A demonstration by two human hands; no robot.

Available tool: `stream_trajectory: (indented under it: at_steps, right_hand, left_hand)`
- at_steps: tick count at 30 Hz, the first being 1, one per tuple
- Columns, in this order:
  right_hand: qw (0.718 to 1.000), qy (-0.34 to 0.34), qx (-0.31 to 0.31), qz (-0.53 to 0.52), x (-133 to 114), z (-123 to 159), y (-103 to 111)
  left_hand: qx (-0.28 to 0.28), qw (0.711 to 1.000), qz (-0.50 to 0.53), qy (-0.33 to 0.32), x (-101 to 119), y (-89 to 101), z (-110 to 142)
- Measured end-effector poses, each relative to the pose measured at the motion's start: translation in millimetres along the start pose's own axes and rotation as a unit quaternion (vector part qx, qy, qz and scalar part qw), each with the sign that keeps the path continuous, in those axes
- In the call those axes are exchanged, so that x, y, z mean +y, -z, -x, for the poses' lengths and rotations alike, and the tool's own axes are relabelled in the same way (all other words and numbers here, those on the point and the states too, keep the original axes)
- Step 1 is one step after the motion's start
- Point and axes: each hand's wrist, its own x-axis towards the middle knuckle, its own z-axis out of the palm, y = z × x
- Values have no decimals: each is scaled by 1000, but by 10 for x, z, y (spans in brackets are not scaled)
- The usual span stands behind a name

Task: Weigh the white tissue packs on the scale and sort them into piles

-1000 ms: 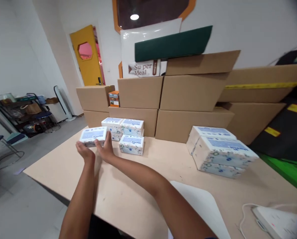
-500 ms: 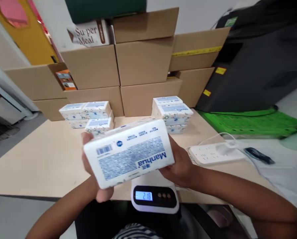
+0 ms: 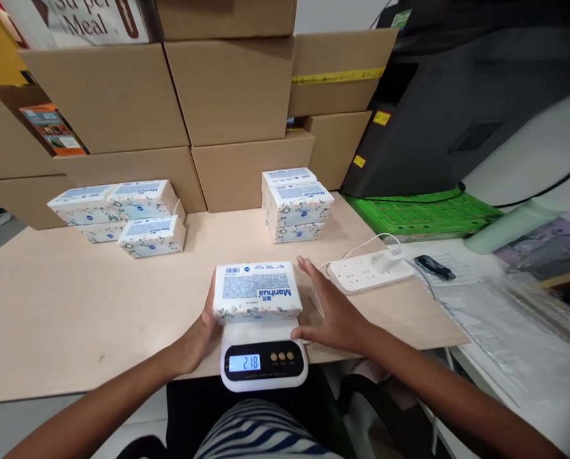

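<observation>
A white tissue pack (image 3: 256, 290) printed "Manhua" lies on the white digital scale (image 3: 266, 330) at the table's front edge. The lit display (image 3: 245, 363) reads about 2.18. My left hand (image 3: 199, 335) is against the pack's left side, its fingers stretched along it and partly hidden. On the right, my right hand (image 3: 335, 312) is open, thumb and fingers spread, a small gap from the pack.
Stacked tissue packs stand at the back left (image 3: 139, 207) and the back right (image 3: 298, 204). Behind them rise cardboard boxes (image 3: 241, 92). A white power strip (image 3: 371, 271) with a cable lies to the right, near a green crate (image 3: 409, 213).
The tissue pack has come down from the air onto the scale. My right hand has let go and opened; my left hand has lowered with the pack. The view has tilted down.
</observation>
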Motion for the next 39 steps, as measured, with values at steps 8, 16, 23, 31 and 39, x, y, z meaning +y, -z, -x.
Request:
stream_trajectory:
  at_steps: [8,16,23,31,39]
  right_hand:
    - [985,133,-30,-108,337,-553,-63]
    - [983,140,13,-121,327,-385,-105]
    - [982,140,11,-130,241,-339,-117]
    - [982,133,1,-136,250,-303,-138]
    - [970,90,40,-223,342,-266,-323]
  left_hand:
    - [-109,985,-30,-131,-11,131,-288]
    - [-73,989,1,-128,-153,3,-292]
    - [-83,986,17,-142,-177,-92,-280]
    - [-90,986,12,-141,-139,-1,-212]
    - [-94,979,-42,-174,-108,103,-276]
